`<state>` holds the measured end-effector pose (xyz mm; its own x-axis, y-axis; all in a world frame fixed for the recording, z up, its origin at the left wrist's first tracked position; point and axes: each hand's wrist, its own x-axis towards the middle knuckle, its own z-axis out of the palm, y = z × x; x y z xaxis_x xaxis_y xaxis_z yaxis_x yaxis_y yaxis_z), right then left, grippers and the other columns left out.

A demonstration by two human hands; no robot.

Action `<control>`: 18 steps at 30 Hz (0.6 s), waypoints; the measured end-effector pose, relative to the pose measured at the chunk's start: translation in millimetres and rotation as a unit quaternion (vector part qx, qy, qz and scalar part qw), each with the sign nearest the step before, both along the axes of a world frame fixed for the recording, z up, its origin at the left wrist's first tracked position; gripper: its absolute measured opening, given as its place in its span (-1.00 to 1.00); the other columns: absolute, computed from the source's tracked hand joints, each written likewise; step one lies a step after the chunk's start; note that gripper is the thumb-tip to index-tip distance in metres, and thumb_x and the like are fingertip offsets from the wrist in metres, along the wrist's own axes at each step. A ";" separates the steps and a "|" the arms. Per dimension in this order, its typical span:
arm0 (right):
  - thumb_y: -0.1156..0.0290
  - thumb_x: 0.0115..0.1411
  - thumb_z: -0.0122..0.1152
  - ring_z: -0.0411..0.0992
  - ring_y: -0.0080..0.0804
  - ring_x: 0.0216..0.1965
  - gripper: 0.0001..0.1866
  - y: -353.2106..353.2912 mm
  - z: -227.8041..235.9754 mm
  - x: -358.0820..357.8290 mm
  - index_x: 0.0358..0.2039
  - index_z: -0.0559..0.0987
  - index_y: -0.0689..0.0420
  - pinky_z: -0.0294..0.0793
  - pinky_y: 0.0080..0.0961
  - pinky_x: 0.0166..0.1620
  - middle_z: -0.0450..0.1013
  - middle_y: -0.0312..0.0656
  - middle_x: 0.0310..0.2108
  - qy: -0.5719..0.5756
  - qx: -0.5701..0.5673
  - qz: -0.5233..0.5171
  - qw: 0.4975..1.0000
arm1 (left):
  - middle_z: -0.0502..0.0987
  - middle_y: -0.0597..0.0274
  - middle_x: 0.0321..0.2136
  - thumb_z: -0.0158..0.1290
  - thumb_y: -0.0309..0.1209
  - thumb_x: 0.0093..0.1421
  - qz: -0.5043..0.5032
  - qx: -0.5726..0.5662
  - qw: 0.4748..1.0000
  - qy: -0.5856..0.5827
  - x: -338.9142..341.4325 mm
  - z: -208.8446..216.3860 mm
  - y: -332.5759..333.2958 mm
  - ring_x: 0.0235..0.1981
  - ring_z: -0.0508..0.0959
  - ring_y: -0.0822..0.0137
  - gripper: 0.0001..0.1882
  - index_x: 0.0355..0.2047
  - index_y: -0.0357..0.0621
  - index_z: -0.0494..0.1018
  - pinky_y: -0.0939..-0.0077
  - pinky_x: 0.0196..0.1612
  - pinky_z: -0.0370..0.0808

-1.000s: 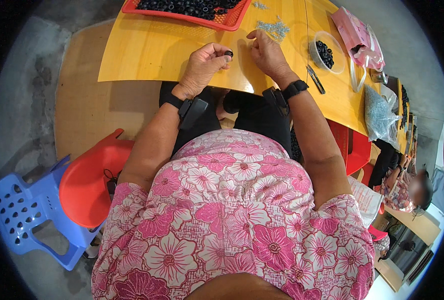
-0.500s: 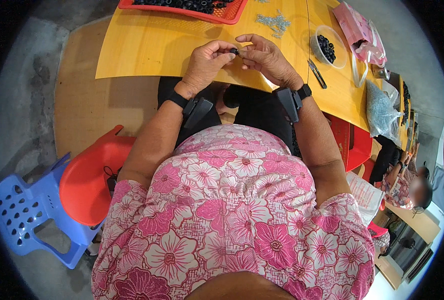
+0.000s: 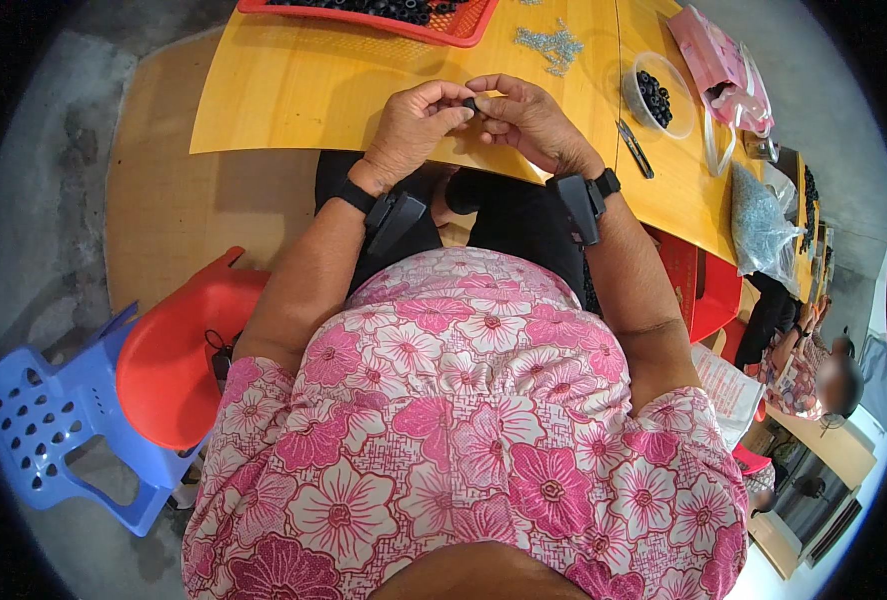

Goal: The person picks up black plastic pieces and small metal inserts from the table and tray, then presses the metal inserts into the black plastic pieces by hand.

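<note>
Over the near edge of the yellow table (image 3: 294, 110), my left hand (image 3: 409, 128) is closed, thumb and forefinger pinching a small round black part (image 3: 471, 104) that resembles the loose black rings. My right hand (image 3: 536, 125) meets it from the other side, thumb and forefinger closed at the same part. Whether anything smaller sits between the right fingers is hidden. Beyond my hands stands a red basket (image 3: 461, 38) of black rings. A little pile of tiny clear pieces (image 3: 554, 48) lies past my right hand.
Right of my hands are a clear plastic bowl (image 3: 680, 128) holding black rings and a slim black tool (image 3: 635, 149). Further right sit a pink bag (image 3: 709, 55) and a plastic bag of clear pieces (image 3: 764, 225). A red chair (image 3: 169, 370) and blue stool (image 3: 44, 420) stand left; another person (image 3: 799, 370) sits right.
The fingers of my right hand have drawn in and closed around the black part; the forefinger was raised before. My left hand stays nearly still.
</note>
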<state>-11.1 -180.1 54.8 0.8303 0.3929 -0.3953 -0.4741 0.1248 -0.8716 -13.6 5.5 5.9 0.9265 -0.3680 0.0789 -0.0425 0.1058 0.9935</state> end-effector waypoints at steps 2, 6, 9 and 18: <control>0.45 0.22 0.06 0.45 -0.54 -0.37 -0.71 4.2 -3.1 -2.2 -0.05 0.37 0.25 0.46 -0.64 -0.23 0.47 -0.16 -0.30 -0.010 0.015 -0.006 1.000 | 0.54 0.26 -0.35 0.05 -0.47 0.18 -0.001 -0.029 1.000 0.012 0.5 0.8 0.4 -0.33 0.53 0.50 -0.81 -0.21 -0.29 0.47 0.66 -0.22 0.51; 0.47 0.23 0.03 0.44 -0.53 -0.37 -0.72 4.0 -9.6 -0.4 -0.05 0.37 0.24 0.46 -0.65 -0.27 0.46 -0.19 -0.33 -0.008 0.074 -0.033 0.997 | 0.54 0.27 -0.35 0.04 -0.48 0.19 0.002 -0.036 0.999 0.027 2.2 4.1 -0.5 -0.32 0.53 0.50 -0.81 -0.21 -0.31 0.46 0.66 -0.21 0.50; 0.48 0.22 0.04 0.44 -0.53 -0.37 -0.75 7.0 -8.9 0.8 -0.09 0.42 0.25 0.45 -0.65 -0.28 0.47 -0.20 -0.34 -0.071 0.031 -0.032 0.996 | 0.54 0.29 -0.35 0.05 -0.48 0.17 -0.005 -0.079 0.996 0.047 1.5 7.2 0.4 -0.34 0.51 0.53 -0.81 -0.21 -0.31 0.46 0.67 -0.23 0.49; 0.55 0.12 0.16 0.43 -0.60 -0.30 -0.88 14.7 1.6 -3.9 -0.31 0.56 0.26 0.43 -0.64 -0.17 0.50 -0.29 -0.36 -0.222 -0.111 -0.030 0.968 | 0.50 0.36 -0.40 0.03 -0.48 0.17 -0.059 -0.136 0.980 0.130 5.9 1.6 8.6 -0.41 0.47 0.56 -0.80 -0.19 -0.28 0.47 0.70 -0.28 0.43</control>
